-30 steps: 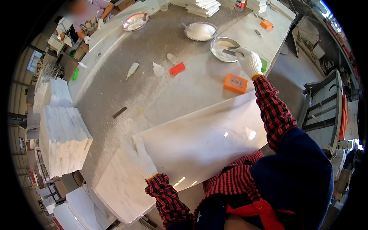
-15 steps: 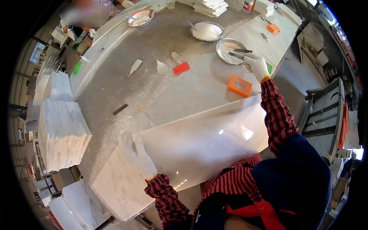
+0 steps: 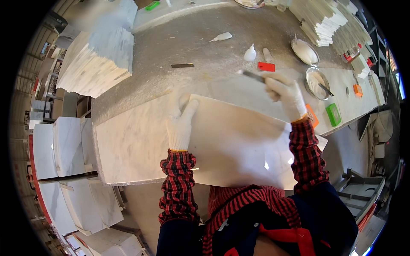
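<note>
In my right hand, gloved in white, is a putty knife with a pale smear on its tip. It is raised above the far edge of a glossy, pale marble slab. My left hand, also gloved, lies at the slab's far left corner. Its thumb touches the slab, and its fingers stretch out past the left edge, somewhat blurred. A metal bowl of white paste stands right of my right hand, with another dark-handled tool in it.
Beyond the slab lie a dark flat strip, squeeze bottles and a red box. A second bowl, a green box and a partly covered orange box are at right. Tile stacks rise at far left.
My right hand has lifted the putty knife from the paste bowl and brought it left over the slab. My left hand stays at the slab's corner. The view has turned.
</note>
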Demonstrator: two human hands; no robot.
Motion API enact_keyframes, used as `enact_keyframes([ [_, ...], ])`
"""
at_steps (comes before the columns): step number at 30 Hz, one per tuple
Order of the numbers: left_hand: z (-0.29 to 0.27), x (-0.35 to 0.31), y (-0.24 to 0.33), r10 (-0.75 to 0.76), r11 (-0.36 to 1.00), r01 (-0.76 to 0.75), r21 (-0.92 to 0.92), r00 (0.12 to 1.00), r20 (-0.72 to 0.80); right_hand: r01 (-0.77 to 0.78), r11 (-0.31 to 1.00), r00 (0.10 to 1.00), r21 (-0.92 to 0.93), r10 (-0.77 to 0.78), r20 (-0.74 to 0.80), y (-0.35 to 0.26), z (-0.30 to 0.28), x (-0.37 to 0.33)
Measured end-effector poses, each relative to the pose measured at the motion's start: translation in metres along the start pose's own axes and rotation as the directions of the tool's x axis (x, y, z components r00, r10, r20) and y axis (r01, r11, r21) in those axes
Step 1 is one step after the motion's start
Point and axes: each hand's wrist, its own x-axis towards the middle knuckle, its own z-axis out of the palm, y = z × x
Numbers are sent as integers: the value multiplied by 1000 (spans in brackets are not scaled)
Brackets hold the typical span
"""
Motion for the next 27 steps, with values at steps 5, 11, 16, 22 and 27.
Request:
enact_keyframes([
  [5,-2,4,3,-21,1000,22,-14,999,50,11,999,974,44,-21,226,-10,55,16],
  [11,-2,6,-11,44,996,-43,72,999,-7,63,994,956,-90,-34,292,-25,80,20],
  [16,-2,5,-3,-28,998,28,48,1000,8,160,967,946,-197,-94,309,-24,85,22],
  [22,2,2,12,-61,997,62,53,998,-13,212,938,946,-275,-126,298,-23,85,22],
  [27,-3,6,-3,10,994,-7,111,1000,-21,234,922,947,-308,-144,289,-25,87,22],
])
